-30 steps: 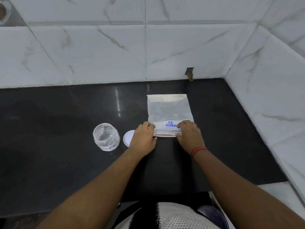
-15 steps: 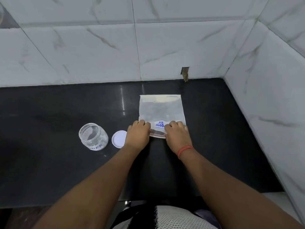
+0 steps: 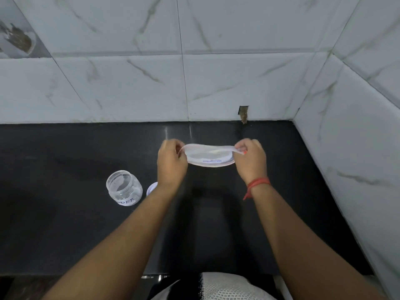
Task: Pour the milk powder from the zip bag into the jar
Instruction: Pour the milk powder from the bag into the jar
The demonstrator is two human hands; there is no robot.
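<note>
The zip bag (image 3: 209, 156) is pinched at its mouth by both hands, left (image 3: 171, 163) and right (image 3: 251, 161), above the desk (image 3: 65, 224), beside the open jar (image 3: 123, 187).

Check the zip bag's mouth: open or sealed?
Open. The left hand and right hand grip opposite ends of the zip bag, and its two lips bow apart into an oval gap.

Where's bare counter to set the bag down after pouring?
Bare: the counter between the right hand and side wall, and left of the jar. Crowded: around jar and lid by the left hand holding the zip bag.
</note>
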